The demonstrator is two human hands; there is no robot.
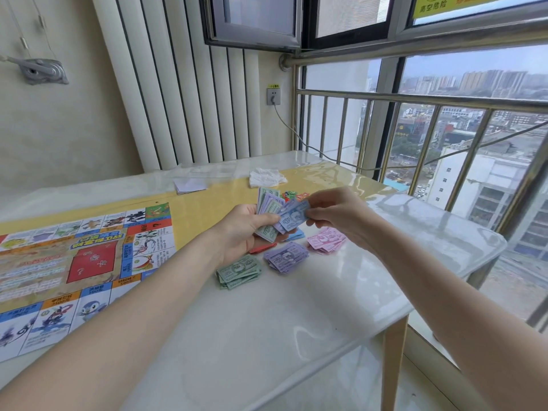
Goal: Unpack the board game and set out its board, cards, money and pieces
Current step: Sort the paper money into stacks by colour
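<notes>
My left hand (241, 229) holds a mixed stack of play money (268, 206) above the table. My right hand (338, 216) pinches a blue 500 note (292, 216) at the stack's front. On the table below lie sorted piles: green notes (238, 271), purple notes (286, 258), pink notes (326, 240) and a blue pile (296, 235), partly hidden by my hands. The paper game board (74, 259) lies unfolded at the left. Colourful small pieces (293, 194) peek out behind the stack. A red item (262, 248) lies under my left hand.
A crumpled white plastic bag (267, 177) and a white folded paper (189, 185) lie at the table's far side. The glossy table (296, 321) ends at the right near a metal railing (415, 99) and window. A cable (296, 134) runs from a wall socket.
</notes>
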